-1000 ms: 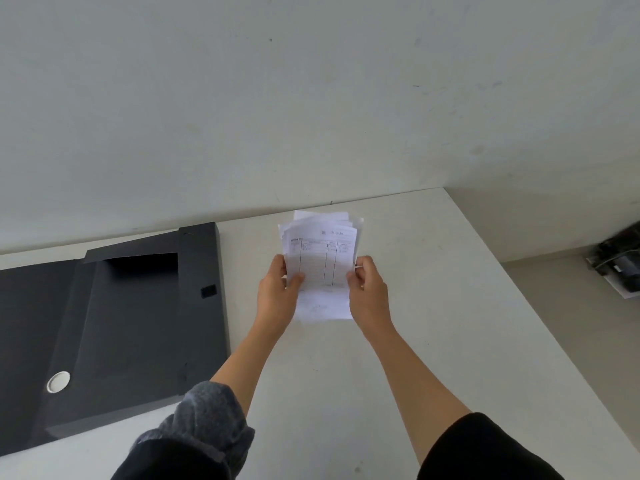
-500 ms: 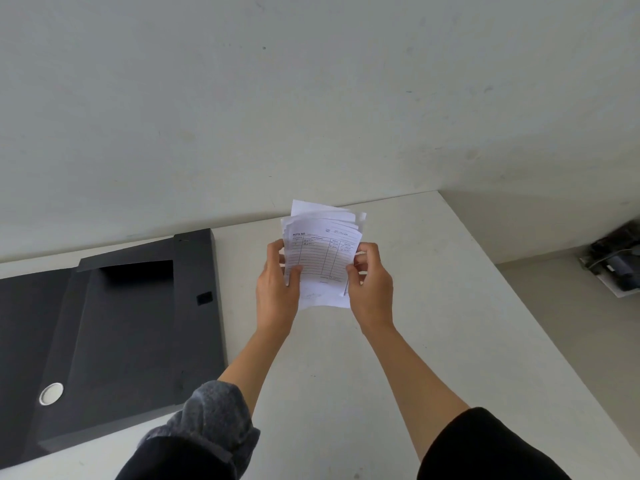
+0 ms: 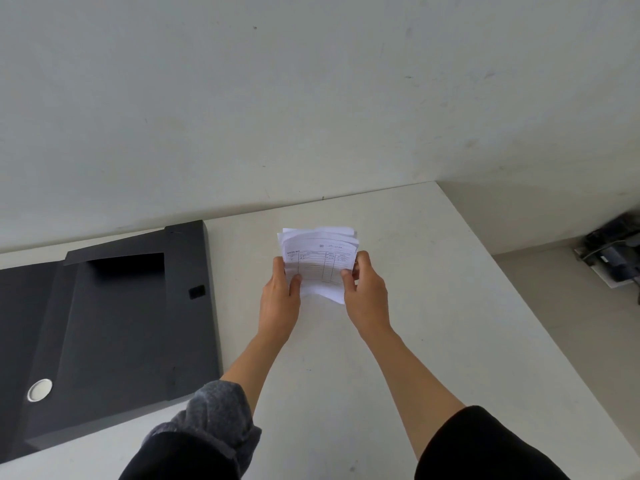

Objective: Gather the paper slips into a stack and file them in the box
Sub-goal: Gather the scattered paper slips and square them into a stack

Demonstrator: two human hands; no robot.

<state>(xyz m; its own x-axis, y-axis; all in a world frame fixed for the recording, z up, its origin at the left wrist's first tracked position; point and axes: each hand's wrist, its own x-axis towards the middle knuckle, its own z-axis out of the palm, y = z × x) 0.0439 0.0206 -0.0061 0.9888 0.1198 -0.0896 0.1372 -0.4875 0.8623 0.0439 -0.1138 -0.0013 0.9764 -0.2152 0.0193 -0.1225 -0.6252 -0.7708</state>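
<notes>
A stack of white paper slips (image 3: pixel 318 261) with a printed table on the top sheet is held upright above the white table (image 3: pixel 433 306). My left hand (image 3: pixel 278 303) grips its left edge and my right hand (image 3: pixel 365 294) grips its right edge, thumbs on the front. The slips' top edges are uneven and fanned. The black file box (image 3: pixel 114 327) lies open and flat on the table to the left of my hands, with a round silver ring (image 3: pixel 40 389) near its lower left.
A pale wall rises behind the table's far edge. The table's right edge runs diagonally; beyond it, on the floor, sits a dark device with cables (image 3: pixel 613 254).
Both hands kept hold of the stack, lifting it slightly and then lowering it. The slips look a little more even at the sides than a second ago.
</notes>
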